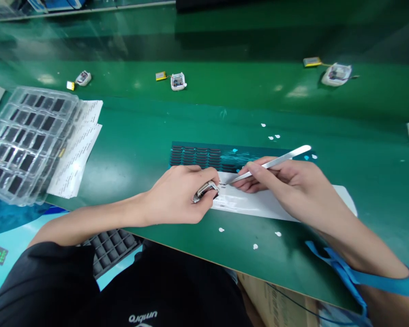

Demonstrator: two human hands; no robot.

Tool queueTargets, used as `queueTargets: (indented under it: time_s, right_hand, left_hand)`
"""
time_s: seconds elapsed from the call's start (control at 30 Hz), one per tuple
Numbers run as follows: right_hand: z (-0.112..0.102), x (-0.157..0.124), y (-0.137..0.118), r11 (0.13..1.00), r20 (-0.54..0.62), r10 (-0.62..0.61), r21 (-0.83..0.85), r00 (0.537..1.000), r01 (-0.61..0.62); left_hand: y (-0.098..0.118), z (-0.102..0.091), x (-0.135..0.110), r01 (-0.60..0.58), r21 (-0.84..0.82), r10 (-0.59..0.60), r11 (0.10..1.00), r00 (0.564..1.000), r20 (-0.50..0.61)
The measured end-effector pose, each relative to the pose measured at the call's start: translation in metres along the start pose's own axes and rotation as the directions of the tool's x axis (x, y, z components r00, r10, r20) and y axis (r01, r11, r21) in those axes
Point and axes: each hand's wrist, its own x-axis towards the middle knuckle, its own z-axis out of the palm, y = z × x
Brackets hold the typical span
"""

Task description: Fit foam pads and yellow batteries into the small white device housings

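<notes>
The person's left hand [184,193] is closed round a small gadget [204,190], gripping it between the thumb and the curled fingers, with part of its pale casing showing in the gap. The gadget is tilted in the grip, at the left end of a white sheet [259,204] near the front edge of the green table [129,150]. The right hand [296,181] grasps a pair of metal tweezers [282,158] between thumb and fingers, the rounded end pointing far and right. The tips point left, toward the gadget and just beside it, close to small dark marks on the white sheet; whether they touch the sheet cannot be told. A blue strap [381,279] is round the right forearm.

Just beyond the hands is a dark sheet [196,156] with rows of narrow strips on its left part. Small white paper dots [263,125] are scattered on the table, some on the far side of the sheets and some on the near side.

Along the far side are three small white cases with their insides showing: one at the left [83,78], one in the middle [178,81] and one at the right [337,74]. Each has a yellow battery at its left, such as the middle battery [161,76]. At the left edge a clear plastic tray [30,141] with dark pieces in its pockets lies partly over printed papers [83,154].
</notes>
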Motion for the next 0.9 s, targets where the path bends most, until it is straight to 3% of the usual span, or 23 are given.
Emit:
queueTargets:
  time_s: [0.17,0.4,0.53,0.63,0.7,0.77,0.9]
  right_hand:
    - [-0.004,0.004,0.005,0.994,0.058,0.037,0.103,0.998,-0.043]
    - [-0.006,0.005,0.009,0.980,0.032,0.090,0.178,0.995,-0.094]
    - [-0.004,0.003,-0.001,0.974,-0.098,0.086,0.216,0.991,-0.063]
    - [0.003,-0.002,-0.013,0.957,-0.250,0.009,0.283,0.968,0.064]
    - [0.009,-0.006,-0.021,0.927,-0.328,-0.053,0.336,0.943,0.169]
    - [0.013,-0.011,-0.026,0.902,-0.369,-0.095,0.360,0.924,0.236]
    - [0.018,-0.019,-0.028,0.919,-0.382,-0.116,0.309,0.917,0.245]
  left_hand:
    - [0.000,-0.004,0.002,0.045,0.007,-0.045,0.999,0.998,0.039]
    - [0.000,-0.004,0.000,0.048,0.064,-0.051,0.997,0.997,0.049]
    - [0.000,-0.003,-0.002,0.019,0.005,-0.019,1.000,1.000,-0.005]
    - [0.003,-0.004,-0.003,0.000,-0.153,-0.012,0.988,0.997,-0.078]
    - [0.006,-0.004,-0.003,0.020,-0.326,-0.046,0.945,0.996,-0.072]
    - [0.008,-0.004,-0.002,0.074,-0.525,-0.093,0.848,0.996,-0.009]
    - [0.007,-0.003,0.000,0.132,-0.770,-0.073,0.624,0.991,0.111]
